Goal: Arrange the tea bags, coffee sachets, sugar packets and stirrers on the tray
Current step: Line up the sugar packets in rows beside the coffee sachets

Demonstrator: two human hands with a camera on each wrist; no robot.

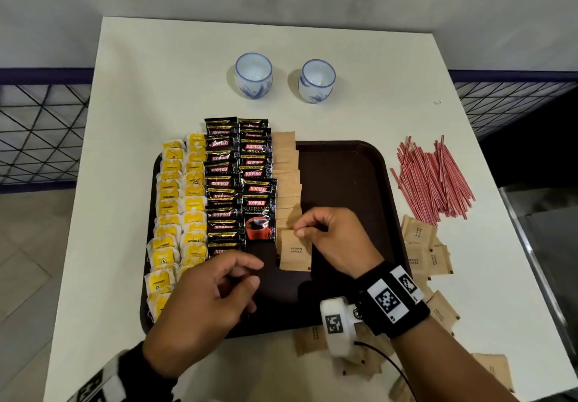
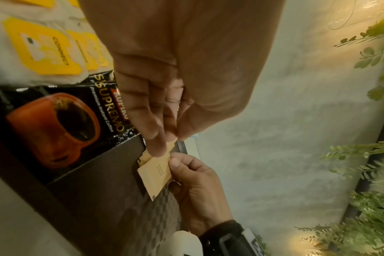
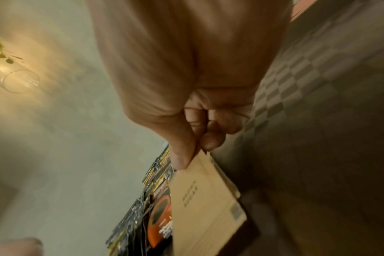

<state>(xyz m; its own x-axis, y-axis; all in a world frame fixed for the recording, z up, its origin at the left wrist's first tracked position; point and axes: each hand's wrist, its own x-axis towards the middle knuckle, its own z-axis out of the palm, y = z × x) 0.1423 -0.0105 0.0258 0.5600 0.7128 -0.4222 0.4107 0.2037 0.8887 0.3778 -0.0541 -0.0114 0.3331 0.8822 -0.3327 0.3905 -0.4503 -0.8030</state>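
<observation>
On the dark brown tray point(image 1: 344, 182), yellow tea bags point(image 1: 178, 214) fill two columns at the left. Black coffee sachets point(image 1: 237, 170) fill two columns beside them, and a column of brown sugar packets point(image 1: 286, 176) comes after. My right hand point(image 1: 298, 231) pinches the top edge of one brown sugar packet point(image 1: 294, 253) at the near end of that column; the wrist views show the pinch point(image 3: 193, 154) and the packet point(image 2: 156, 173). My left hand point(image 1: 255, 273) hovers over the tray's near part with loosely curled fingers and holds nothing.
Red-and-white stirrers point(image 1: 434, 179) lie in a heap on the white table right of the tray. Several loose sugar packets point(image 1: 419, 236) are scattered by the tray's right and near edges. Two white-and-blue cups point(image 1: 253, 75) point(image 1: 316, 80) stand beyond the tray.
</observation>
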